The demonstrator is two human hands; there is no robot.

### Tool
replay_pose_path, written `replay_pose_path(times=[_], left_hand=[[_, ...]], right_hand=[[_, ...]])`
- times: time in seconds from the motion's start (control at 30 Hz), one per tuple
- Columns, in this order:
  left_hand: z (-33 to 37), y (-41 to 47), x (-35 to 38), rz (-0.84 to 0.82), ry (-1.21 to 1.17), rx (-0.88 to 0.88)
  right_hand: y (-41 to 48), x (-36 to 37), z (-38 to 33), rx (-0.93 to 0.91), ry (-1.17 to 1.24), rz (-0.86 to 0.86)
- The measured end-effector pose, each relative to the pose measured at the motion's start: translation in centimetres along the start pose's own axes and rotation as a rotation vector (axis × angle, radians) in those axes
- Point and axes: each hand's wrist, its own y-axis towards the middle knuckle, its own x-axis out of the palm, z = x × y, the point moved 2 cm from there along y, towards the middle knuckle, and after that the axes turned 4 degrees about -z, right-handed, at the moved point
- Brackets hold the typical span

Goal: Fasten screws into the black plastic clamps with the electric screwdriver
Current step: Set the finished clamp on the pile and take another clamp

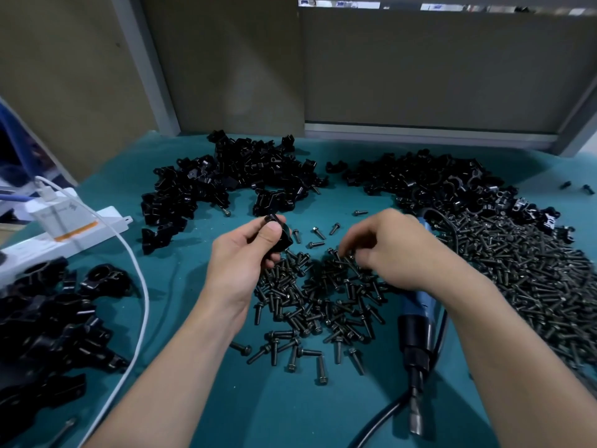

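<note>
**Clamp in the left, right digging in the screws**

My left hand (247,253) has thumb and fingers (271,229) clamped round one black clamp (281,236), held up just off the mat (200,399). The right hand (391,250) is beside it, with its fingers (355,250) curled down and their tips in the screws (323,295). Honestly I can't tell from here if they've pinched one or are just poking about.

That patch of screws runs from under both sets of fingertips back toward me, and a few strays lie just past the fingers. The screwdriver (416,321) lies flat on the mat under my right wrist, with neither hand on it.

Further out right of the right fingers there's a much bigger screw heap (533,279).

Beyond the fingers sit two clamp piles, one past the left fingers (232,176) and one past the right (429,176).

Well off to the left of the left fingers are a white power strip (64,234) and a white cable (139,286) trailing toward me. More clamps (55,318) lie on the far side of that cable.
</note>
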Motion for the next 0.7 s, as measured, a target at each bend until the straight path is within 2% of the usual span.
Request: replay_pose_path(times=[0.1, 0.2, 0.3, 0.37, 0.47, 0.7], left_hand=[[0.0, -0.3, 0.5, -0.073, 0.049, 0.031], [-0.1, -0.7, 1.2, -0.154, 0.137, 0.090], [0.1, -1.0, 1.7, -0.214, 0.189, 0.158], [0.4, -1.0, 1.8, -0.247, 0.209, 0.206], [0.8, -1.3, 2.0, -0.303, 0.229, 0.281], [0.5, -1.0, 1.8, -0.263, 0.255, 0.278]], right_hand=[[-0.3, -0.4, 0.0, -0.080, 0.340, 0.162], [-0.4, 0.4, -0.5, -0.128, 0.612, 0.226], [-0.3, 1.5, -1.1, -0.122, 0.768, 0.247], [-0.2, 2.0, -1.4, -0.130, 0.862, 0.196], [-0.2, 2.3, -1.7, -0.145, 0.878, 0.122], [-0.1, 2.4, -1.5, -0.145, 0.648, 0.145]])
